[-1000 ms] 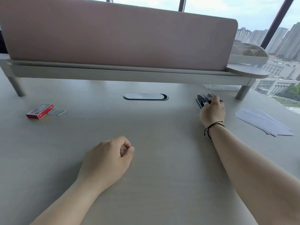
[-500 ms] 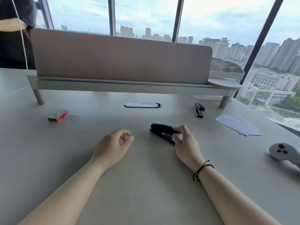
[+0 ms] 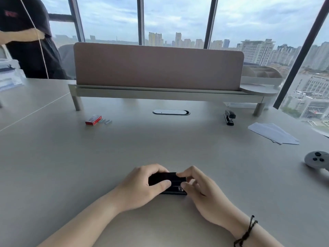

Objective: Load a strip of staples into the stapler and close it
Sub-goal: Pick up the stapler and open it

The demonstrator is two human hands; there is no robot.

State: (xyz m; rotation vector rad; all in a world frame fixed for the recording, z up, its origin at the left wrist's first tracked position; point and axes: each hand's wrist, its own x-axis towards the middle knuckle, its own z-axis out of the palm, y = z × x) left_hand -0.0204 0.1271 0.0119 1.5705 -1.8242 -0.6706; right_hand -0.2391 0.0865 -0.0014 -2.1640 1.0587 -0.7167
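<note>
A black stapler (image 3: 170,180) lies on the desk in front of me, lengthwise left to right. My left hand (image 3: 142,188) wraps its left end, thumb on the near side. My right hand (image 3: 203,191) pinches its right end with fingertips above and thumb below. Much of the stapler is hidden by my fingers. Far to the left a red staple box (image 3: 93,120) lies on the desk with loose staple strips (image 3: 106,121) beside it.
A second black stapler (image 3: 229,117) sits at the back right near the shelf leg. Grey paper sheets (image 3: 273,133) and a grey controller (image 3: 317,160) lie at the right. A pink divider on a raised shelf (image 3: 158,93) spans the back. A person stands at far left.
My right hand brought the stapler nearer, in front of me, and my left hand has closed on its left end. The view has tilted up.
</note>
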